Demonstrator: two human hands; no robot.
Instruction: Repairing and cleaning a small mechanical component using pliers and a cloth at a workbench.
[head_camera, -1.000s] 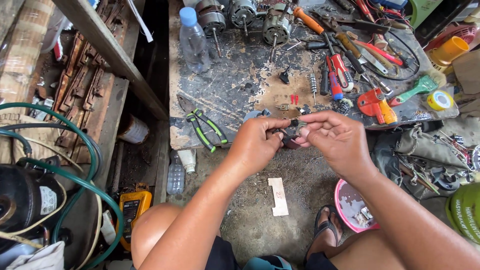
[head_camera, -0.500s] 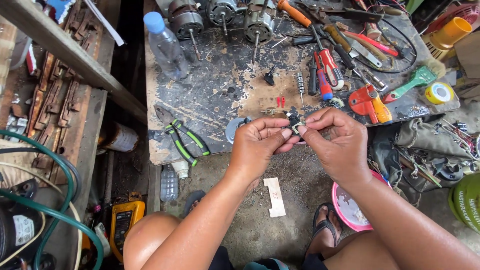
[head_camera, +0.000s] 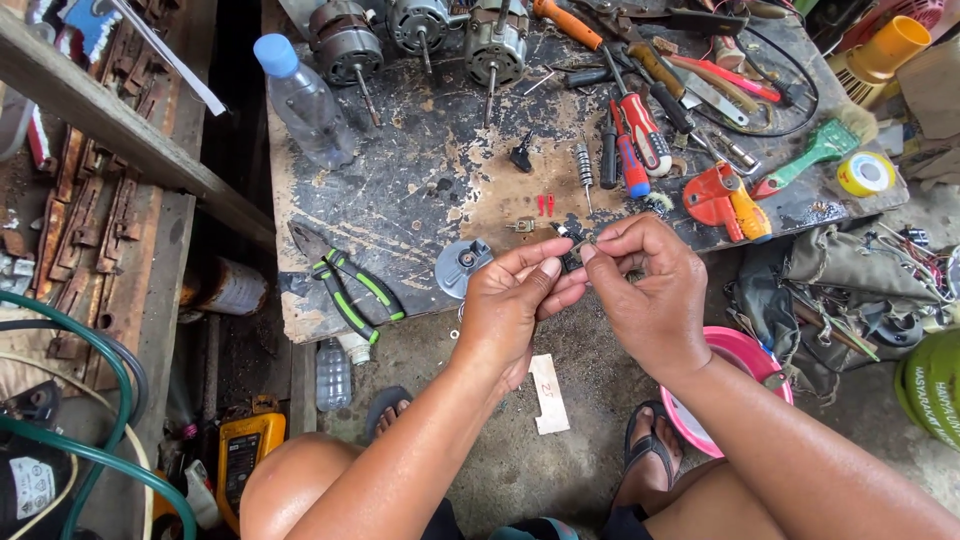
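I pinch a small dark part (head_camera: 570, 250) between both hands, just above the bench edge (head_camera: 400, 320). My left hand (head_camera: 515, 305) grips its near end, my right hand (head_camera: 650, 290) its far end; it lies roughly crosswise between my fingertips.

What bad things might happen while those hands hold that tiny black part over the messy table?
The small black part, pinched between the left hand and right hand, might slip and get lost among the clutter or on the floor below. The plastic bottle stands near the table edge, so a bump might tip it.
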